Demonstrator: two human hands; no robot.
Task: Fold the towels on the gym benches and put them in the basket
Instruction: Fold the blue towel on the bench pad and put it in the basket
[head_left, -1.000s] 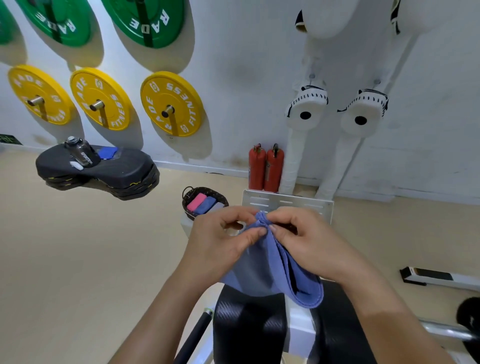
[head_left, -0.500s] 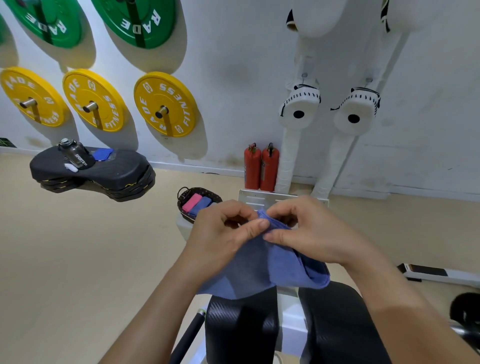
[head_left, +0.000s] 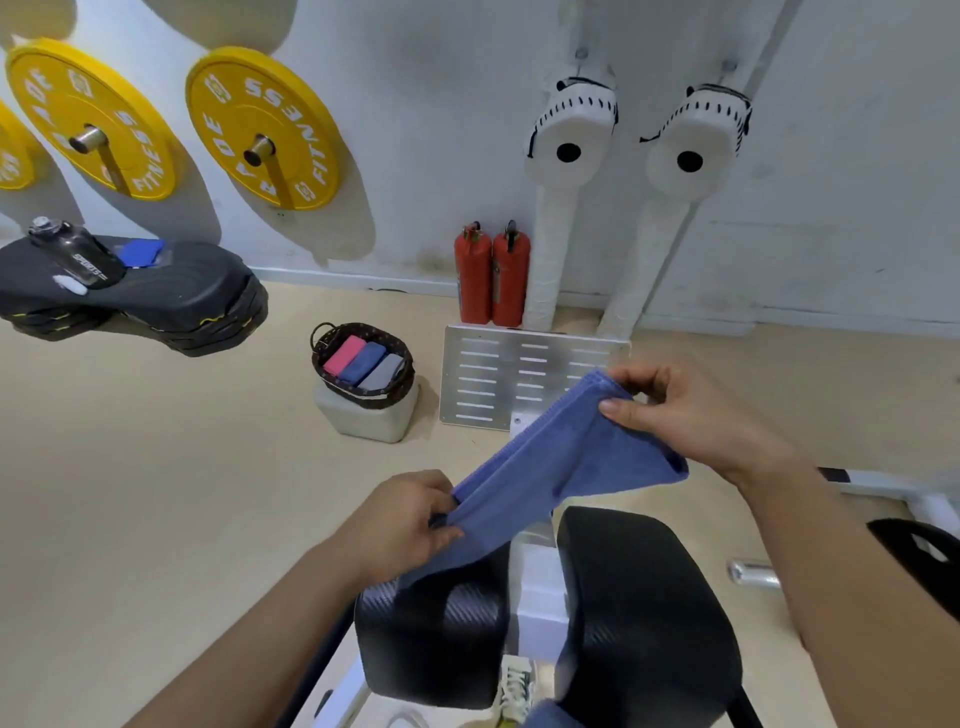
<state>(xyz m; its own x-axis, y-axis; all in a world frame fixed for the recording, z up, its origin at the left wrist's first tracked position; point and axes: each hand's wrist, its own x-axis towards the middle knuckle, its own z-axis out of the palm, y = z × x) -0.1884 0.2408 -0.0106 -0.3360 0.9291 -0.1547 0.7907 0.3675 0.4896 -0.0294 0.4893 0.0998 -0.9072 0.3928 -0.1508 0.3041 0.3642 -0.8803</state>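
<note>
A blue towel (head_left: 556, 462), folded into a long strip, stretches in the air between my hands above the black bench pads (head_left: 644, 608). My left hand (head_left: 400, 525) pinches its lower left end. My right hand (head_left: 691, 410) grips its upper right end. A dark woven basket (head_left: 397, 387) stands on a pale block on the floor ahead to the left, holding a pink, a blue and a grey folded towel side by side. Another blue towel (head_left: 140, 252) lies on the black stepper stack at far left.
Yellow weight plates (head_left: 262, 127) hang on the wall at left. Two red fire extinguishers (head_left: 491, 275) stand against the wall, beside white padded posts. A slotted metal foot plate (head_left: 498, 382) stands beyond the bench. A dark bottle (head_left: 72, 252) lies on the black stepper stack.
My hands have drawn apart, the left down and toward me, the right up and to the right, pulling the bunched towel out into a long strip. The view has tilted down.
</note>
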